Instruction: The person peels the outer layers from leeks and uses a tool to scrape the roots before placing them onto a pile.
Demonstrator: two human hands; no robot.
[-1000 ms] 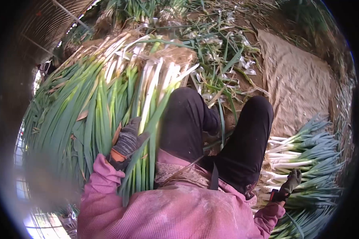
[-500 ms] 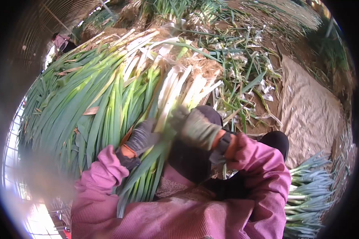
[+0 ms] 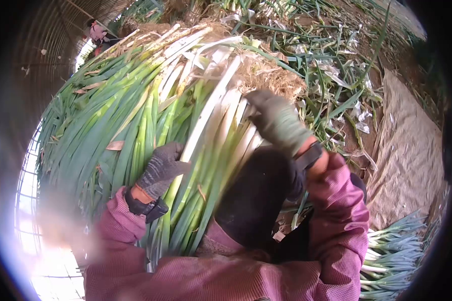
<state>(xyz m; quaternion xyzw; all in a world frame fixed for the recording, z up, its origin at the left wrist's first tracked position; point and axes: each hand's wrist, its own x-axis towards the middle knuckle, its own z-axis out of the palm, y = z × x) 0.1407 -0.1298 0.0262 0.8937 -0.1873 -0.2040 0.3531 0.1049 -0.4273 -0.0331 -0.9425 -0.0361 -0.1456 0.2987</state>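
Onion heap (image 3: 110, 115): long green onions, roots and dry leaves on; much appears left to clean.
Pale stalk (image 3: 211, 108): on the heap's near right part.
Left hand (image 3: 158, 173): gloved, thumb across pale stalk; grip closure cannot be told.
Right hand (image 3: 281, 123): blurred, over white shanks (image 3: 229, 110), heap's right edge; pinch cannot be told.
Cleaner row (image 3: 394, 256): right of heap, apart; apparently done, total unclear.

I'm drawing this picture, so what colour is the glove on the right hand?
The right glove looks pale grey-green, best seen in the head view.
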